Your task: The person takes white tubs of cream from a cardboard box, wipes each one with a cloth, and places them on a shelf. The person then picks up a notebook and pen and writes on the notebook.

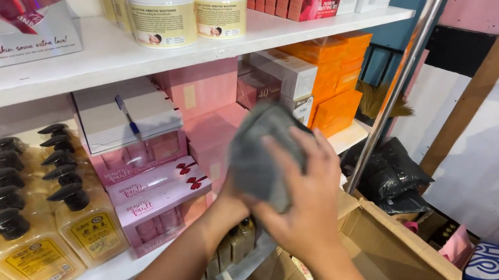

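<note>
Grey cloth (pixel 260 154) stood bunched, long axis upright, before our shelf (pixel 113 55); our right hand (pixel 306 199) gripped it, left hand hidden behind. Pink boxes (pixel 153 191) and pump bottles (pixel 62 199) stood close; cardboard box (pixel 399 269) below.

White jars (pixel 162 14) above pump bottles (pixel 36 221), orange boxes (pixel 334 80), cardboard box (pixel 402 269).

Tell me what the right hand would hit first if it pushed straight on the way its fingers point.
The right hand already lies on the grey cloth. Straight beyond, up and left, it would probably meet the pink boxes on the middle shelf, though depth is unclear.
</note>
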